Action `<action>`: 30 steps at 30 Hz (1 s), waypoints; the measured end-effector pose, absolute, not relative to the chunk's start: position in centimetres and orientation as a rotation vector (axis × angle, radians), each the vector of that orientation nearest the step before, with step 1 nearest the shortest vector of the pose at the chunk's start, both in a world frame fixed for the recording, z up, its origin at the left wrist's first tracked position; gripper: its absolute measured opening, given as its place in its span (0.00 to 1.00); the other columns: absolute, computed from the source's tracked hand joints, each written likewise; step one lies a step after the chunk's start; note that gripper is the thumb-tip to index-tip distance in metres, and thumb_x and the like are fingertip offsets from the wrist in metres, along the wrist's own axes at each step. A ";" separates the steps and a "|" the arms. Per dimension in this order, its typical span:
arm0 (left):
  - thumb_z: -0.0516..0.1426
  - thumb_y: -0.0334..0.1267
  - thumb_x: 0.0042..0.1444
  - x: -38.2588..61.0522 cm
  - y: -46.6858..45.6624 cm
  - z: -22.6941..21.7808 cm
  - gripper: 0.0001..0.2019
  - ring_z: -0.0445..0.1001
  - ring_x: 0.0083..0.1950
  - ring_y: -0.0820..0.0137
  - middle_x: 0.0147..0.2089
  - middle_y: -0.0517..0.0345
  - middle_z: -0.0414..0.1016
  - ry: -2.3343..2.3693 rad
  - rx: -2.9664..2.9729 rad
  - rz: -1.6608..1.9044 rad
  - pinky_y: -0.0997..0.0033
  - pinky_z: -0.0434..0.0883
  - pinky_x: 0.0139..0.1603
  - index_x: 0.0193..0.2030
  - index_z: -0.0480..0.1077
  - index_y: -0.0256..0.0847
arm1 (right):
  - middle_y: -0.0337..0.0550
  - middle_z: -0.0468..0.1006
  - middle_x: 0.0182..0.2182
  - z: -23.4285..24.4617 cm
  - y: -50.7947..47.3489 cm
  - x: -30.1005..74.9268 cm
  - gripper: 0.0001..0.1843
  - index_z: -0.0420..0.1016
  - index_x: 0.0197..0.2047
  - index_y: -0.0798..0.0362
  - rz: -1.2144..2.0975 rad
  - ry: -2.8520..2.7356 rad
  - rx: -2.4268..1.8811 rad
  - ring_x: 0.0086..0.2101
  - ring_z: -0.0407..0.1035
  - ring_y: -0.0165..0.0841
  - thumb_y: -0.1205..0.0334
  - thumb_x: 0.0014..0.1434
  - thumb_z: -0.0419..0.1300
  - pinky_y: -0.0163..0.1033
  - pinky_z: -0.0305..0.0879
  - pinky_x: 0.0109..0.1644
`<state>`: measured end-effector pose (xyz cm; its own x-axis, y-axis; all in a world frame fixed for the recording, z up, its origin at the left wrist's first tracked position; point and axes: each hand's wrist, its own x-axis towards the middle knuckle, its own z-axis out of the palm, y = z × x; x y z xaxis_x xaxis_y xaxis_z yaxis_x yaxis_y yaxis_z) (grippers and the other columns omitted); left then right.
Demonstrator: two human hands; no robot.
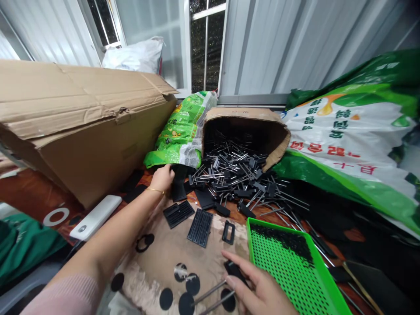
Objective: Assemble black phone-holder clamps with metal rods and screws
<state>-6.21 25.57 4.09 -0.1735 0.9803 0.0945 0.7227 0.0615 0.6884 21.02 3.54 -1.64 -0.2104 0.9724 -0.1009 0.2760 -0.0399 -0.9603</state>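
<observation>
My left hand (164,178) is at the mouth of a green plastic bag (180,127), its fingers curled against the lower edge; the fingertips are hidden, so what they hold I cannot make out. Black flat pieces (179,190) lie just beside it. In my right hand (252,284), between thumb and fingers, is a black plastic piece with two metal rods (234,269), the rods pointing down and left. Two ribbed black plates (200,227) and a black rectangular frame (229,232) lie on the worn board (173,253) between my hands, with several black discs (166,298) nearer to me.
A tipped cardboard box (246,114) spills many black pieces with metal rods (236,170). A green perforated tray (278,262) with small black bits stands at right. A large carton (88,144) is at left, near a white device (96,216). A white-green sack (341,140) fills the right.
</observation>
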 end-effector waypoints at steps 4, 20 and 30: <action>0.51 0.39 0.60 -5.8 18.4 3.9 0.14 0.77 0.39 0.66 0.42 0.50 0.77 1.635 1.455 0.953 0.68 0.73 0.37 0.49 0.69 0.36 | 0.47 0.72 0.55 -1.0 3.4 21.0 0.25 0.72 0.56 0.44 1.385 -1.507 -1.343 0.55 0.65 0.43 0.52 0.54 0.61 0.51 0.59 0.60; 0.61 0.37 0.50 -1.8 4.4 0.4 0.15 0.76 0.28 0.70 0.36 0.49 0.79 0.940 0.673 0.858 0.71 0.74 0.29 0.45 0.72 0.34 | 0.42 0.78 0.44 1.0 1.5 19.5 0.18 0.76 0.48 0.47 1.572 -1.437 -1.276 0.35 0.72 0.33 0.52 0.55 0.59 0.38 0.70 0.37; 0.62 0.40 0.49 -0.3 0.9 -0.8 0.16 0.77 0.31 0.67 0.36 0.50 0.80 0.885 0.475 0.868 0.72 0.72 0.33 0.44 0.73 0.33 | 0.43 0.75 0.50 0.6 -0.7 17.4 0.17 0.76 0.51 0.45 1.329 -1.807 -1.250 0.52 0.67 0.38 0.60 0.58 0.56 0.47 0.60 0.59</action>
